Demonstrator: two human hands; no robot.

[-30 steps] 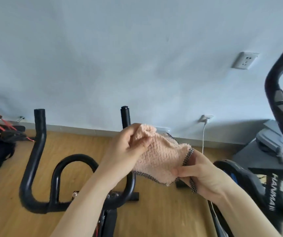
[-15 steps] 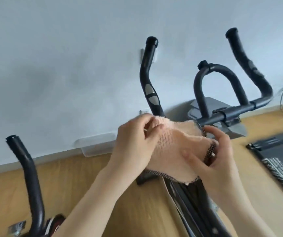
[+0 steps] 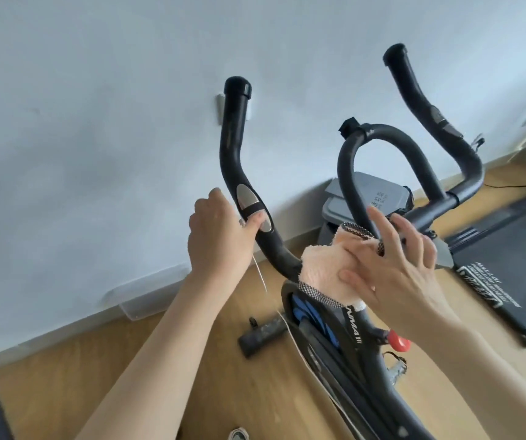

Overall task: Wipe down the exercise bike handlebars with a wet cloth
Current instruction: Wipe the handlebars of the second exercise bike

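Pale blue-grey wall [image 3: 96,122] fills the far side of the room, and a wooden floor [image 3: 128,360] runs beneath the exercise bike, whose handlebars [image 3: 274,249] rise in the middle of the view.

The left grip [image 3: 220,236], a bare hand, is curled round the left horn [image 3: 233,147], with its thumb lying on the silver sensor plate [image 3: 249,198]. It appears to be steadying the bike.

The right grip [image 3: 395,265] is spread flat, fingers straight. It presses the pink cloth [image 3: 322,268] onto the bar rather than clutching it. The cloth lies draped over the crossbar where the left horn bends into the middle, just left of the foot of the centre loop [image 3: 379,131].

By my judgement the wiping is only at its start. The cloth is on the bar and contact is made. No damp streak can be made out on the black foam, so how much has been cleaned cannot be told.

Left to do, as it seems:
- the left horn up to its cap
- the centre loop
- the right side of the crossbar
- the right horn [image 3: 414,90], well apart from the cloth

To the right on the floor lies a treadmill [image 3: 509,242].
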